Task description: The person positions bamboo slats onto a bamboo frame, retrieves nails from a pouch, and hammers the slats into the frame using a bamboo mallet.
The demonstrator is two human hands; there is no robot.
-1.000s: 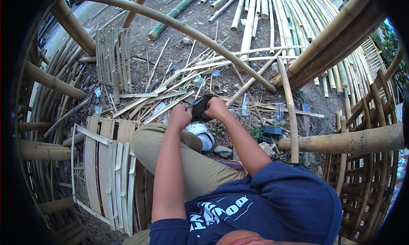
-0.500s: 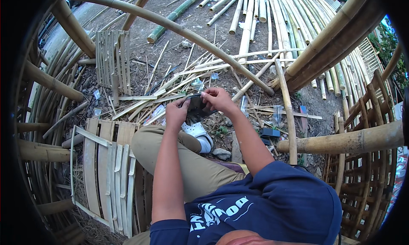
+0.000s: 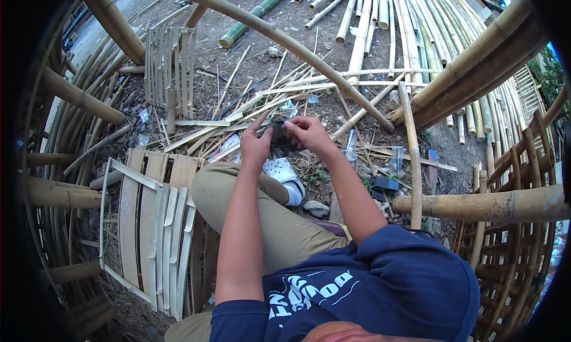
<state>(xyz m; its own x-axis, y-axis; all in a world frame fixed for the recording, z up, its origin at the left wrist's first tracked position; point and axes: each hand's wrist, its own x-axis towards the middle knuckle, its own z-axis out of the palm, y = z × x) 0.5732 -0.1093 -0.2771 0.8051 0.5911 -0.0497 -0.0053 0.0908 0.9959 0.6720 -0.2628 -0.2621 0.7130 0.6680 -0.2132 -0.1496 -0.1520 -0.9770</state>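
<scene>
A dark, flat object like a phone (image 3: 279, 136) is held up between both hands, over the ground beyond my crossed leg. Its face is too dark to make out. My left hand (image 3: 256, 145) grips its left side, thumb against it and index finger stretched upward. My right hand (image 3: 310, 133) pinches its right edge between thumb and bent fingers. Just below the hands is a white clog (image 3: 282, 172) on my foot.
Split bamboo strips (image 3: 208, 130) litter the dirt ahead. Bamboo poles lie at far right, and a curved pole (image 3: 285, 41) crosses in front. A slatted bamboo panel (image 3: 131, 223) is at left. Thick bamboo posts (image 3: 485, 206) flank me. A small black box (image 3: 385, 183) lies right.
The left index finger has lifted off the phone-like object and points upward. The right hand keeps its pinch. The whole view has shifted slightly, with the scene a little right and up.
</scene>
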